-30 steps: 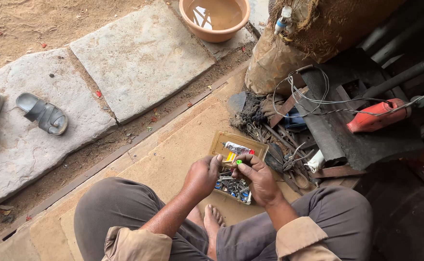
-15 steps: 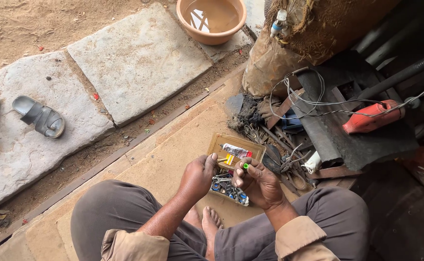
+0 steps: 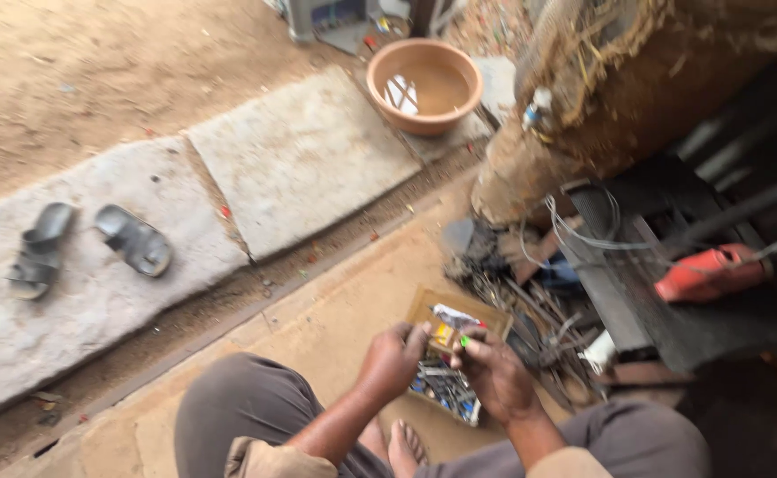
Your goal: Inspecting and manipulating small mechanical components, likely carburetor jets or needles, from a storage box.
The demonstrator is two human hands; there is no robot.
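Note:
I sit cross-legged on a tan mat. A shallow cardboard box [image 3: 432,310] of small mixed parts lies in front of my feet. My left hand [image 3: 392,361] and my right hand [image 3: 493,372] hover over the box, fingertips nearly meeting. Between them is a small yellowish part [image 3: 444,335], pinched by the left fingers. A tiny green-tipped piece [image 3: 464,341] sits at my right fingertips. The frame is motion-blurred, so the exact grip is hard to make out.
A heap of wires and metal scrap [image 3: 530,301] lies right of the box, with a red power tool [image 3: 705,273] on a dark surface. An orange basin [image 3: 425,85], stone slabs [image 3: 300,159], a pair of grey sandals [image 3: 87,243] and a burlap-wrapped mass [image 3: 601,106] surround me.
The camera has tilted down and left, so the scene slid right and lower in view. My hands stay together over the box, still working the small parts.

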